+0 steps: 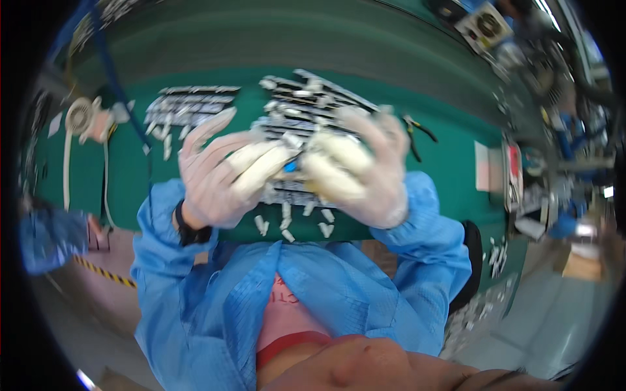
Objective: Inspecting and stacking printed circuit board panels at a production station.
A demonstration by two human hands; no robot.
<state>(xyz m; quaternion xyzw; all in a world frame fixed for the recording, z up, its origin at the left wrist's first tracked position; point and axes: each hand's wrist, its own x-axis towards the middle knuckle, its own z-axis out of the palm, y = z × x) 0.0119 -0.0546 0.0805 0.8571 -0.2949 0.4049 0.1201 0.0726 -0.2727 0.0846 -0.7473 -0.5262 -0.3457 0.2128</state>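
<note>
Across mid-frame, white-gloved left hand (218, 173) and right hand (375, 173), both curled inward around a small blue piece (290, 167) at centre, blur leaving any pinch impossible to tell, pliers (412, 135) upper right of centre.

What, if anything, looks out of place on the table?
White pieces lie scattered at odd angles along the near edge of the table, unlike the roughly parallel dark strips farther back. Blur hides finer detail.

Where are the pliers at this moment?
In the head view, the pliers lie on the green tabletop, right of centre, just right of the gloved right hand.
</note>
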